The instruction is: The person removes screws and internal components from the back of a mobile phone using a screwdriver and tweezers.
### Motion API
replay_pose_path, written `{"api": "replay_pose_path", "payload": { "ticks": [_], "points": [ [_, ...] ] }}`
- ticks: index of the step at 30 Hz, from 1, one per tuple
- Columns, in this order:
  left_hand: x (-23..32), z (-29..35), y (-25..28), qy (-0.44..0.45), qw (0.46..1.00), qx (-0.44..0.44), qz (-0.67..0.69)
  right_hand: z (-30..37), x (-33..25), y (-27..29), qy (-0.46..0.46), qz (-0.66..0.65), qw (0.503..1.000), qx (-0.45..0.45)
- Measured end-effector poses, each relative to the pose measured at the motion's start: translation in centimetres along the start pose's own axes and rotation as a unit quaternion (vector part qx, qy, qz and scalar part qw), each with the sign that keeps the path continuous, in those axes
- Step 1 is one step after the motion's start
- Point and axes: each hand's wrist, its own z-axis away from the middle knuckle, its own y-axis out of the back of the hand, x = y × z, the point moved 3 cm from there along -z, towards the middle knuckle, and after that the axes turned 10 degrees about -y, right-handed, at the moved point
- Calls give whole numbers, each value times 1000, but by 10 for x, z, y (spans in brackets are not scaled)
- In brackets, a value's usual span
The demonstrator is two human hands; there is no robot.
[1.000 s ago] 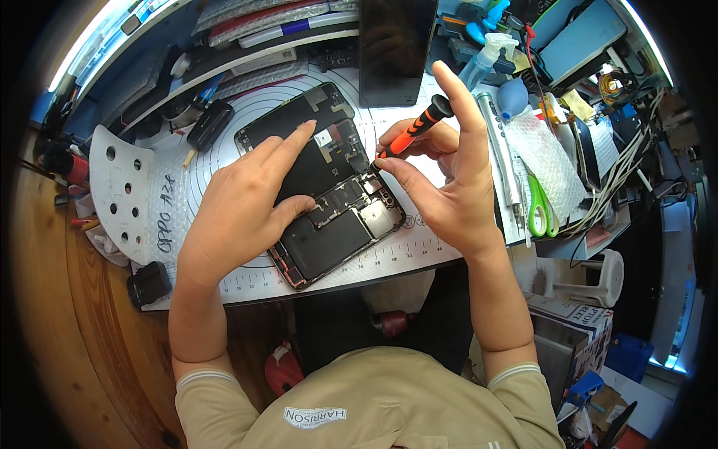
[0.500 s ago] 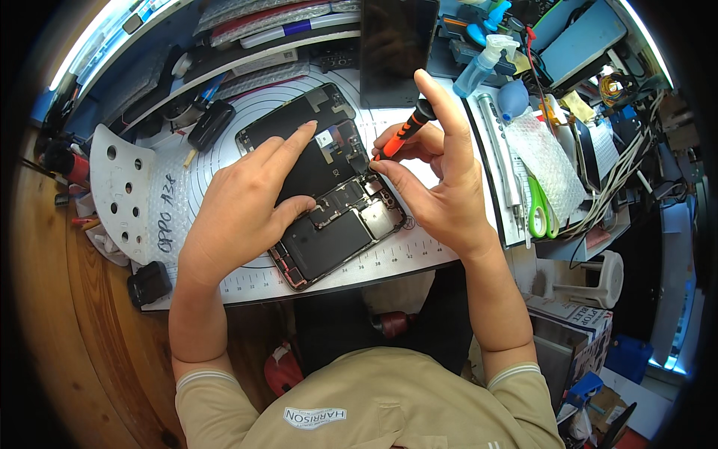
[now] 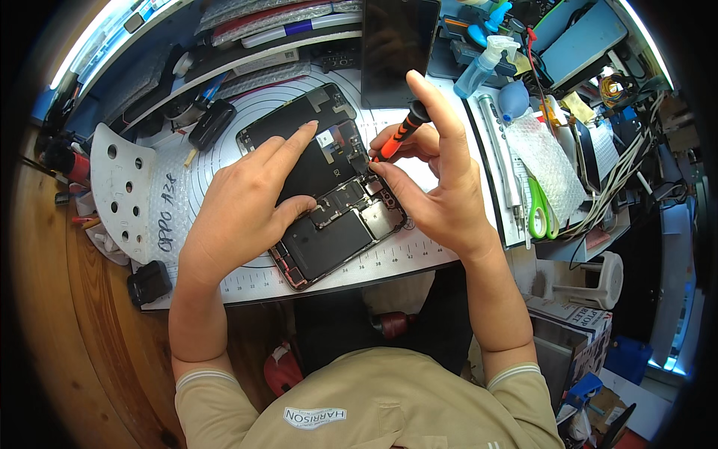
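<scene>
the person's left hand (image 3: 250,193) lies over the opened phone (image 3: 321,247) on the mat (image 3: 430,247), thumb and fingers wide. at the phone's right side, a tilted red-and-black screwdriver (image 3: 401,135) is pinched by the right hand (image 3: 454,200). green scissors (image 3: 536,193) lie farther right of the phone.

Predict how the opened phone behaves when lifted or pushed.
The opened phone may flop at the join: its halves lie spread edge to edge. Probably fragile, with internal parts exposed. Unlikely to roll, lying flat and wide on the white mat.
</scene>
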Motion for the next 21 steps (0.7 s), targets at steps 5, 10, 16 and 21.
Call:
{"api": "replay_pose_path", "payload": {
  "ticks": [5,10,16,21],
  "points": [
    [1,-1,1,23,999,-18,14,-4,-4,-2,20,10,1000,-22],
    [1,0,1,-7,1000,4,0,-5,-2,-3,24,-11,1000,-10],
    [1,0,1,-5,1000,4,1,-6,-6,-3,20,4,1000,-19],
    [1,0,1,-2,1000,3,3,-6,-7,-2,22,16,999,-28]
  ]
}}
